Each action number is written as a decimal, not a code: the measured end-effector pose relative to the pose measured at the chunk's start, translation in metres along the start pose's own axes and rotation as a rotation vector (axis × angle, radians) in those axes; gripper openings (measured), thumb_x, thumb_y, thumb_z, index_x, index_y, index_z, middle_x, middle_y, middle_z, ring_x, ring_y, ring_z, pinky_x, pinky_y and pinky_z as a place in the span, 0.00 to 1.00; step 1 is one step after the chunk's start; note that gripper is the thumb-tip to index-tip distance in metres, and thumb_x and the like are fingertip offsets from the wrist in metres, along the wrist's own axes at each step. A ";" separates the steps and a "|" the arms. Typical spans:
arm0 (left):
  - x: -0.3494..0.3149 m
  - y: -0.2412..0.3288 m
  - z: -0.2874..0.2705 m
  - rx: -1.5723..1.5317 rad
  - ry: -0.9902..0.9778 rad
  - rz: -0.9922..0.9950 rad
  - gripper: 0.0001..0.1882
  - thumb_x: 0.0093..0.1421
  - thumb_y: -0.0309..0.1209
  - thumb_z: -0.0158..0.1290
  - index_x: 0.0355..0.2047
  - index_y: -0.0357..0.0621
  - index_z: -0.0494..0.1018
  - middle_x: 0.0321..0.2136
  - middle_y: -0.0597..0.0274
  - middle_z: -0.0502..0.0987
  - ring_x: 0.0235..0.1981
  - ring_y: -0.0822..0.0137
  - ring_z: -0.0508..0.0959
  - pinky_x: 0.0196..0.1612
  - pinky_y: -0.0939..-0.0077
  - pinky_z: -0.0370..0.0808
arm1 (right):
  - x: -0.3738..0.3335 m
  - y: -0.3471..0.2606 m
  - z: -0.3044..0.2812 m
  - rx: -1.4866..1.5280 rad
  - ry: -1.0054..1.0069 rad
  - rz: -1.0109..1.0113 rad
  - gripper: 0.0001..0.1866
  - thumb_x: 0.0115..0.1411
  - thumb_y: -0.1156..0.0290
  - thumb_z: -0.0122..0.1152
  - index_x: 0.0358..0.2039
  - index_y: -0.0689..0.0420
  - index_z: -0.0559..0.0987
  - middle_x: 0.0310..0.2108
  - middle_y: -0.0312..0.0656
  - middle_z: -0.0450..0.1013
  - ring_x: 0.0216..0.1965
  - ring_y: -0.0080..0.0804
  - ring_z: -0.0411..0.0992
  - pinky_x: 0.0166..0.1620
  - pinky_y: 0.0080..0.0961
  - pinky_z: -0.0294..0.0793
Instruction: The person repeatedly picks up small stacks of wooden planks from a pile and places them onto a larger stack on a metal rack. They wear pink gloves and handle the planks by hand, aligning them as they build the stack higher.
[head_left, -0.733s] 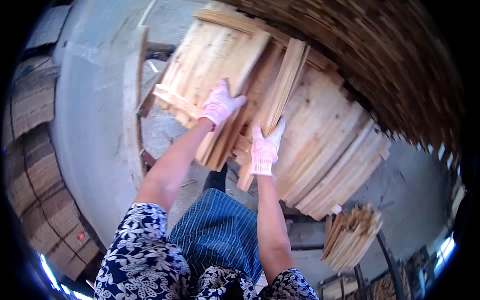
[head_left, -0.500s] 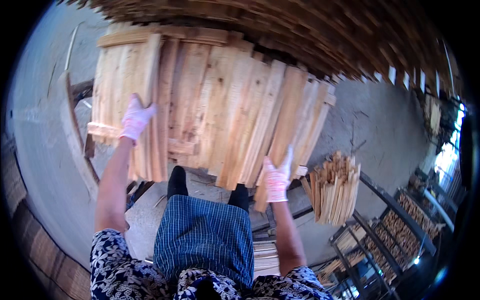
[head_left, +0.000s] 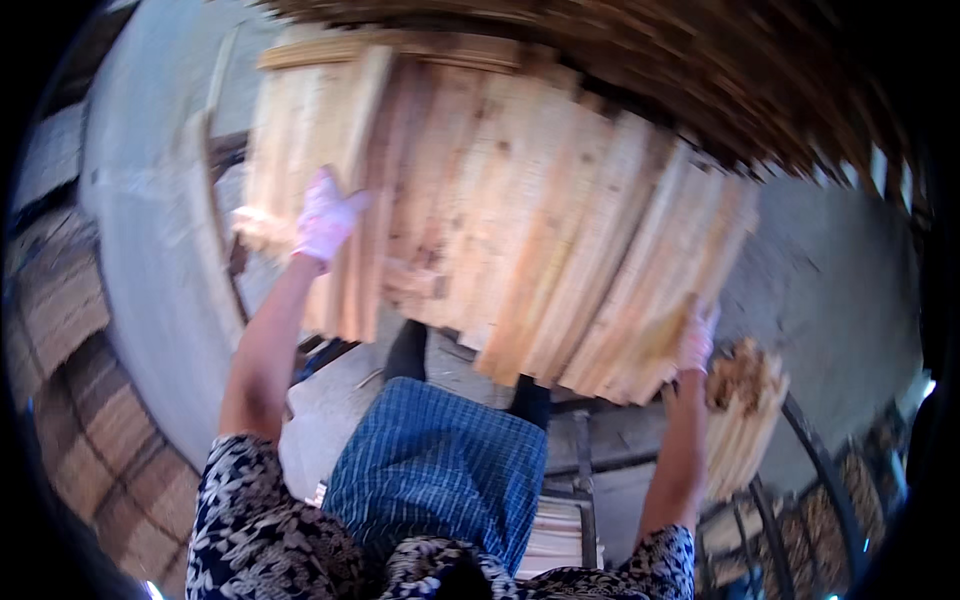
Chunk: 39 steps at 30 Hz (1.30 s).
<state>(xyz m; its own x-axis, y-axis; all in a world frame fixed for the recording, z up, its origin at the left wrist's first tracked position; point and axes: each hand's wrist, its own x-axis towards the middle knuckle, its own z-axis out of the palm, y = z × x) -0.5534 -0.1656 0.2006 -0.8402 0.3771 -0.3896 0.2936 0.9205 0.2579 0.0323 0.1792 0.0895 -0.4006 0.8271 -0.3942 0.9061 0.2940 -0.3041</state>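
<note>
Pale wooden boards lie side by side in a wide layer in front of me, their long sides running away from me. My left hand, in a white-and-pink glove, rests on the boards at the left, thumb apart from its outstretched fingers. At the right outer edge of the layer, my gloved right hand presses flat against the last board's side, fingers stretched upward. Motion blurs its fingertips. A short strip of wood lies crosswise under some boards near the middle. Along the far end runs a crosswise board.
A bundle of short wood pieces stands right of my right hand. Stacked dark wood borders the far side. A metal frame is at lower right. Brown stacked blocks line the left. Grey floor shows there.
My right hand has moved right, from the boards' near ends to the outer right edge. The protruding right-hand boards now sit more evenly. My left hand stays on the left boards; the view has shifted.
</note>
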 end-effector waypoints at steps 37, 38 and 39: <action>0.084 -0.017 0.006 -0.041 0.040 0.170 0.41 0.56 0.36 0.58 0.67 0.30 0.57 0.61 0.35 0.68 0.63 0.43 0.69 0.65 0.61 0.67 | -0.086 -0.476 0.089 0.735 0.085 0.092 0.54 0.53 0.66 0.67 0.74 0.60 0.45 0.68 0.66 0.54 0.68 0.64 0.57 0.69 0.45 0.59; 0.081 -0.021 -0.005 -0.116 -0.015 0.140 0.42 0.56 0.36 0.59 0.67 0.30 0.57 0.60 0.33 0.69 0.63 0.44 0.70 0.65 0.60 0.67 | -0.101 -0.447 0.081 0.787 0.117 0.063 0.52 0.55 0.67 0.67 0.73 0.63 0.47 0.70 0.64 0.51 0.72 0.58 0.51 0.72 0.41 0.53; 0.072 -0.011 -0.011 -0.191 -0.068 0.110 0.42 0.56 0.36 0.60 0.66 0.30 0.57 0.59 0.32 0.70 0.62 0.44 0.71 0.64 0.60 0.67 | -0.107 -0.408 0.070 0.860 0.150 0.063 0.50 0.57 0.69 0.66 0.73 0.64 0.47 0.72 0.60 0.50 0.74 0.52 0.48 0.74 0.39 0.51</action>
<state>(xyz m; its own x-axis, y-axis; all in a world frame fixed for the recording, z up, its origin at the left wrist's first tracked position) -0.6223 -0.1501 0.1793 -0.7734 0.4863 -0.4067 0.2848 0.8396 0.4626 -0.3042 -0.0629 0.1947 -0.2761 0.9018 -0.3326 0.4854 -0.1679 -0.8580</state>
